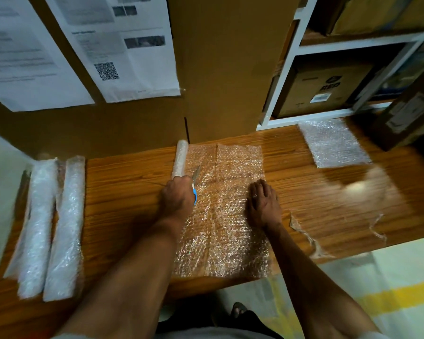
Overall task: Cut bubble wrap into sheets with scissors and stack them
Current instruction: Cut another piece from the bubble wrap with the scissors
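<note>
Head view: scissors (195, 182) in left hand (178, 199), blades pointing away.

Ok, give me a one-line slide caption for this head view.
Left hand holds scissors at the roll; right hand presses the unrolled bubble wrap flat.

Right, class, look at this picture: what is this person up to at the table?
A person is cutting bubble wrap at a wooden table. The left hand grips blue-handled scissors beside the partly unrolled roll. The right hand lies flat on the unrolled bubble wrap, pinning it down. A cut sheet lies at the far right, and two more rolls wait at the left.
</note>
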